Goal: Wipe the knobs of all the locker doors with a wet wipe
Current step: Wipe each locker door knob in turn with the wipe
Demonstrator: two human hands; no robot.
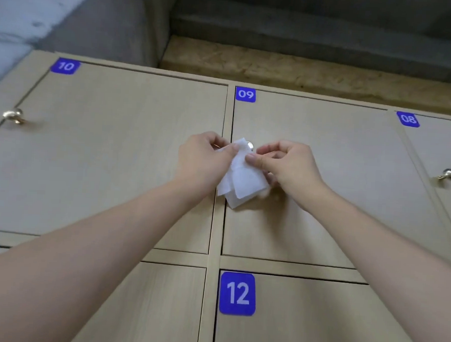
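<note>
the left hand (202, 160) pinches the upper left part of the wipe (241, 181) between thumb and curled fingers. the right hand (285, 165) pinches the wipe's right side, thumb on top and fingers curled beneath. the two hands sit close together, nearly touching, in front of the left edge of door 09 (311, 181). both forearms reach up from the bottom corners of the view.

the wipe is white, crumpled and folded, hanging down between the hands with its lower corners loose over the door. its top edge lies against the knob of door 09 (250, 146), of which only a small shiny part shows just above the right thumb. whether the wipe wraps the knob fully cannot be told.

door 09 carries a blue label (245, 94) at its upper left corner. to the left is door 10 (114, 151), with a brass knob (14, 115) near its left edge, bare and well apart from the hands. to the right is door 08 (438, 210), with its own knob (449, 175), also bare. below door 09 is door 12 (315, 321), with a large blue label (237, 293). the doors are pale wood. above the lockers runs a rough board ledge (304, 70) under a grey concrete wall (307, 17).
</note>
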